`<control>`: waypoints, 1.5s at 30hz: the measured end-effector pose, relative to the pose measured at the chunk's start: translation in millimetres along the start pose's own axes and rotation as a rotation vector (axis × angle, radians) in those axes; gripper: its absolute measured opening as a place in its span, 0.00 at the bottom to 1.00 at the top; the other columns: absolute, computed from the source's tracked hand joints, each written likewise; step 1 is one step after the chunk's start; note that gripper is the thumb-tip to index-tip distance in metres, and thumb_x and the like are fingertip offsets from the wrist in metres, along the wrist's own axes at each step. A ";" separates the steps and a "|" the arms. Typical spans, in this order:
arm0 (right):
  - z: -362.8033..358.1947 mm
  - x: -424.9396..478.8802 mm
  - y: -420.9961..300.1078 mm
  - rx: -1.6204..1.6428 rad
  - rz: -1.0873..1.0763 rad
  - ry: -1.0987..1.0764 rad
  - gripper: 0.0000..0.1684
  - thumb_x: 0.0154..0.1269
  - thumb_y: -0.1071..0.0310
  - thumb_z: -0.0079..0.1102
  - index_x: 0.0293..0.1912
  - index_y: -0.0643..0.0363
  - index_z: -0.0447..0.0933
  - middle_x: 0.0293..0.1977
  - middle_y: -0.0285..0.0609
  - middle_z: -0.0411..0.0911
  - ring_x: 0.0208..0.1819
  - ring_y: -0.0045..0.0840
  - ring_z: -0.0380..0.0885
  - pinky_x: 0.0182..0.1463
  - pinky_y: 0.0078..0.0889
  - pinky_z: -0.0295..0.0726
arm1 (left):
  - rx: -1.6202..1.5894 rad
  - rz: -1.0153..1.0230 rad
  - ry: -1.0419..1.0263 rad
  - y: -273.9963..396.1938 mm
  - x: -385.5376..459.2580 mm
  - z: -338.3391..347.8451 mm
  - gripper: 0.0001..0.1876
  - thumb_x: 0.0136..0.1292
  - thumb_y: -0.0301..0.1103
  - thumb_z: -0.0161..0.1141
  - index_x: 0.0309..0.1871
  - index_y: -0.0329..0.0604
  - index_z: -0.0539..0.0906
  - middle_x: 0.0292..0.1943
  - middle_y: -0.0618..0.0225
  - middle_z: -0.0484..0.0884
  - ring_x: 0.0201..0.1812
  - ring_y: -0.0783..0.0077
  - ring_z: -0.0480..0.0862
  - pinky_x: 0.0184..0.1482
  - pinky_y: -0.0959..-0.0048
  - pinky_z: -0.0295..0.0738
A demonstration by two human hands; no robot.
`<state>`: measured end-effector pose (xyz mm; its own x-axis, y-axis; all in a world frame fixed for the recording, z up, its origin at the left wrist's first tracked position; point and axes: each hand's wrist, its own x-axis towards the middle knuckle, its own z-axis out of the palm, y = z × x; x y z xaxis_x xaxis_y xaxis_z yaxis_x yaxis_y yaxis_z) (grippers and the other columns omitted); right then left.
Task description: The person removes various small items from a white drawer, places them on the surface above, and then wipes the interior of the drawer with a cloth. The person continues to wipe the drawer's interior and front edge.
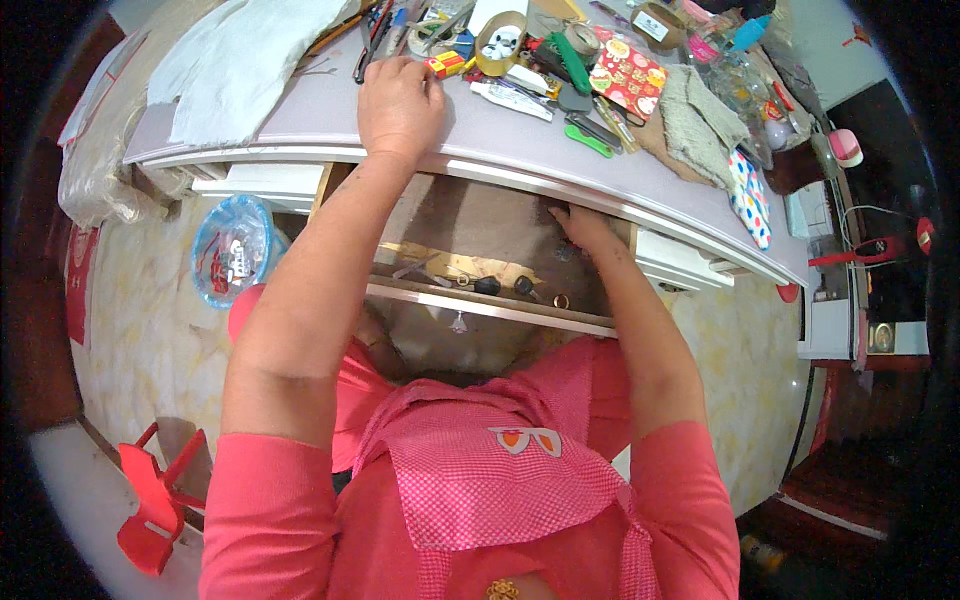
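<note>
My left hand [401, 105] rests on the desktop [315, 112], back upward, its fingertips close to a small yellow-and-red box [446, 64]. What lies under its fingers is hidden. Below the desk's edge, a wooden drawer [480, 210] is pulled out towards my lap. My right hand [583, 226] reaches into its right side, with a small dark object [564, 253] near it; its grip is not clear. Along the drawer's front lie a metal ring [561, 301], a black object [487, 285], a round dark piece [523, 284] and a yellowish strip [480, 264].
On the desk are a tape roll [501, 43], a white tube [511, 100], a green-handled tool [571, 64], a patterned red packet [628, 77] and white cloth [240, 67]. A lined blue bin [234, 251] stands left. A red chair [154, 510] is behind it.
</note>
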<state>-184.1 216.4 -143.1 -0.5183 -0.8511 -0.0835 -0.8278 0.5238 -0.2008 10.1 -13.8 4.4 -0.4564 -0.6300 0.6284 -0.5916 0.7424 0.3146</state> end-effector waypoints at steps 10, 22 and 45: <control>19.5 14.5 -2.0 -0.075 -0.142 0.136 0.23 0.70 0.56 0.48 0.59 0.57 0.69 0.55 0.52 0.72 0.58 0.46 0.69 0.62 0.42 0.67 | -0.024 0.004 0.009 -0.3 -0.7 0.7 0.09 0.58 0.35 0.58 0.37 0.43 0.85 0.43 0.65 0.81 0.51 0.61 0.74 0.54 0.64 0.70; -174.0 -58.0 -82.7 0.389 -0.618 0.200 0.26 0.60 0.62 0.65 0.58 0.54 0.73 0.50 0.42 0.77 0.49 0.28 0.76 0.53 0.30 0.75 | -0.006 -0.004 0.016 -0.1 -1.5 -4.1 0.09 0.58 0.35 0.58 0.38 0.43 0.85 0.44 0.66 0.81 0.51 0.62 0.74 0.54 0.65 0.70; -241.6 16.2 -44.5 0.650 -0.218 0.449 0.15 0.63 0.65 0.59 0.50 0.56 0.79 0.43 0.42 0.80 0.40 0.26 0.79 0.45 0.27 0.78 | -0.071 0.022 0.079 6.2 -1.2 1.9 0.08 0.56 0.34 0.58 0.35 0.43 0.84 0.41 0.66 0.81 0.49 0.61 0.75 0.53 0.65 0.70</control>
<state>-207.5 187.8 100.3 -0.5110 -0.7640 0.3941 -0.7016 0.1058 -0.7046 5.7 -8.9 4.3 -0.4131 -0.5957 0.6889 -0.5324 0.7717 0.3480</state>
